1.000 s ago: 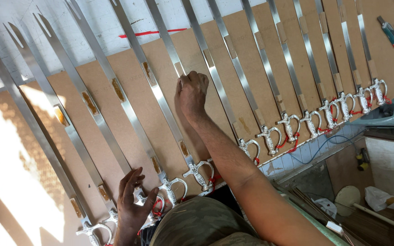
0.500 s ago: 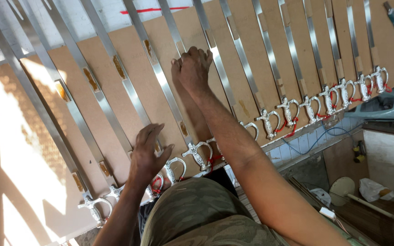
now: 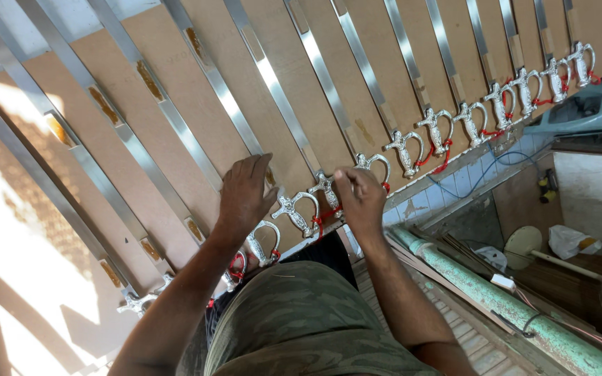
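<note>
Head view, looking down a brown fibreboard panel [image 3: 175, 118] that carries the work; I call it the board.

Count: ten long flat polished steel blades [image 3: 263, 73] are fully traceable, lying side by side across the board, with more running off the upper right edge. Each ends at the board's near edge in a cast silver hilt with a curved knuckle guard. Twelve hilts show along that edge, from the lower left corner to the upper right corner. Several carry red cord [image 3: 442, 154] around the guard. Small amber patches [image 3: 103, 104] sit on the board beside the blades; at least eight are in sight.

Left hand [image 3: 245, 195]: fingers spread and laid flat on the board, palm down, pressing a blade just above its hilt near the near edge. Grip open, closed around nothing.

Right hand [image 3: 360, 198]: fingers curled shut, pinching the silver hilt [image 3: 327, 188] at the near edge, roughly midway along the row. Red cord shows just under the thumb. Whether the fingers hold cord as well as hilt, I cannot tell.

The hilt between the two hands [image 3: 297, 212] lies free, touched by neither.

Off the board's near edge: a pale green pipe [image 3: 496, 299], blue wire [image 3: 485, 174], a person's camouflage-patterned clothing [image 3: 301, 320].
</note>
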